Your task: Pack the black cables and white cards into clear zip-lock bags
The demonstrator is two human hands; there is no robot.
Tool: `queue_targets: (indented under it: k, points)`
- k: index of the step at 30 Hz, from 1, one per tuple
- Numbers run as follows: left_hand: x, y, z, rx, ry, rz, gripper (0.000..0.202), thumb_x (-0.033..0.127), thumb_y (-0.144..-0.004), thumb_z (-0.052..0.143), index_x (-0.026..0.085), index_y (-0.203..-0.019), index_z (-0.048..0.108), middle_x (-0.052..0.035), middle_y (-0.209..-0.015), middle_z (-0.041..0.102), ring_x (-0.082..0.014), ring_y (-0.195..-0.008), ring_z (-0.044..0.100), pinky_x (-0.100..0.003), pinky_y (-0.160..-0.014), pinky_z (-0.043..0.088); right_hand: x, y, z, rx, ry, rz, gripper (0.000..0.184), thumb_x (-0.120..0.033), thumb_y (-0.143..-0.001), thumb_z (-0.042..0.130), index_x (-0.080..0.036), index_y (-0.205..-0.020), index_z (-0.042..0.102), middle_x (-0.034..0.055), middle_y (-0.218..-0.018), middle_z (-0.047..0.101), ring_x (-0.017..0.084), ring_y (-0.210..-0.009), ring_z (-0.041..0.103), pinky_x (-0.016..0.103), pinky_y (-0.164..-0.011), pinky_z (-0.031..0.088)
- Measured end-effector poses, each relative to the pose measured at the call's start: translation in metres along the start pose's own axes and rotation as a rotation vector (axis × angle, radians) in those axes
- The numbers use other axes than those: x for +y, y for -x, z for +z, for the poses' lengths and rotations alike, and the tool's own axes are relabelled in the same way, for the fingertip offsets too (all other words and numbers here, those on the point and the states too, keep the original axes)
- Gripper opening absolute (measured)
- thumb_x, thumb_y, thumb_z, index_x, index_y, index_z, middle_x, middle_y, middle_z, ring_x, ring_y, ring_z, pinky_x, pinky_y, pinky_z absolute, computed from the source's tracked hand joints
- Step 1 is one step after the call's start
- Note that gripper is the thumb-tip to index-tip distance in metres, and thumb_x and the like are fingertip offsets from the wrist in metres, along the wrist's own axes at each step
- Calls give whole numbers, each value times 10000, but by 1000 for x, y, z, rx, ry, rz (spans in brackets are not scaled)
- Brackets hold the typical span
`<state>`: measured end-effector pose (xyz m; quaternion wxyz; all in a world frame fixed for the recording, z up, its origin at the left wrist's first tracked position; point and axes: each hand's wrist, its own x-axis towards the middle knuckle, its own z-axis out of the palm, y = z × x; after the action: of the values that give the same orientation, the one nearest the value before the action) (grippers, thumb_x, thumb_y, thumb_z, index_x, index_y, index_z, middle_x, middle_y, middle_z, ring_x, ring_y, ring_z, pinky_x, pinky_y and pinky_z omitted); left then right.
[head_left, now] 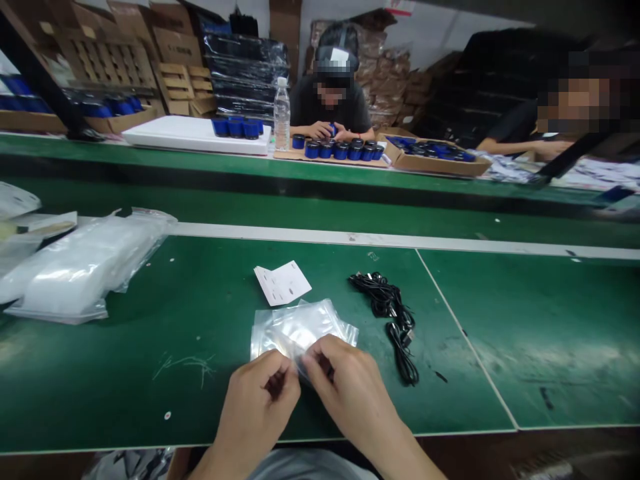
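Both hands are close together at the front of the green table. My left hand pinches the edge of a clear plastic bag, thumb against forefinger. The fingers of my right hand are closed on the same bag, just beside the left ones. More clear plastic bags lie flat in a loose pile under and beyond the hands. Behind that pile sits a folded white leaflet. To the right, several black cables lie bundled, with one coiled black cable nearest me.
Large bags of white packaging lie at the left. Across a raised green ledge, a co-worker handles a blue item beside rows of blue jar-like pieces. A water bottle and a cardboard tray stand there; another person sits far right.
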<state>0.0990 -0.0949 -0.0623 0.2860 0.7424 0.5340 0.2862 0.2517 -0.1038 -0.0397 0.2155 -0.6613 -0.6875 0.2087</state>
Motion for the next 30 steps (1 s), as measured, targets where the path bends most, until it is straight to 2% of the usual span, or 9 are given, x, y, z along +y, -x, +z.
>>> queue_targets:
  k: [3,5,10,12,16,21,25,27,30]
  points:
    - [-1,0,-1,27,-7,-6,250,175,-750,458,200,-514,378,79,-464,387,-67,-423,409,-153,-431,321,1,-5,-15,-109,-20,16,182,-210,-856,495,-190,-700,587,4,-648,621,161,-595,575,244,-560,359]
    - [-2,-1,0,38,-13,-14,244,169,-747,455,200,-515,387,79,-457,392,-67,-413,406,-157,-426,317,0,-13,-26,-204,-153,-7,113,-284,-852,541,-199,-848,615,19,-787,658,176,-716,602,256,-635,412]
    - [-4,-2,2,25,-11,-8,229,154,-742,449,202,-522,409,81,-450,406,-69,-405,412,-163,-435,326,-13,-71,-26,-216,-388,-14,667,-536,-824,520,-178,-1359,344,145,-1247,534,252,-1036,554,372,-853,434]
    - [-4,-2,3,20,-7,-4,229,148,-740,447,202,-520,413,80,-450,414,-69,-403,415,-164,-436,327,-19,-102,-16,-333,-443,70,844,-573,-767,572,-111,-1404,267,178,-1196,567,265,-1015,571,387,-866,440]
    - [-4,-1,2,3,1,-1,214,138,-733,459,203,-530,433,72,-465,449,-74,-414,437,-169,-439,333,-24,-138,-2,-440,-479,154,964,-484,-684,690,-47,-1410,231,156,-950,666,231,-721,640,343,-586,530]
    - [-3,0,0,-9,30,-14,214,135,-728,469,202,-526,439,69,-472,465,-77,-424,450,-175,-450,337,-22,-141,-3,-450,-540,200,671,-288,-714,686,-115,-1305,418,49,-809,669,125,-558,601,232,-453,506]
    - [-4,0,0,-7,81,-56,256,185,-758,485,205,-512,417,61,-464,480,-88,-426,471,-181,-434,344,-17,-139,-7,-413,-550,195,47,-155,-765,601,-122,-768,635,-20,-552,597,97,-489,567,211,-489,484]
    - [-4,0,0,2,128,-99,272,245,-807,468,209,-539,439,58,-452,504,-95,-414,500,-184,-432,377,-13,-131,-15,-323,-527,168,189,-110,-789,537,-138,-604,561,-37,-505,541,91,-484,537,211,-510,456]
    - [-2,1,-1,18,217,-176,289,327,-884,384,212,-645,500,55,-461,569,-104,-417,570,-186,-452,451,-5,-95,-38,-154,-475,82,201,-149,-831,506,-165,-632,520,-47,-574,518,101,-553,508,220,-549,402]
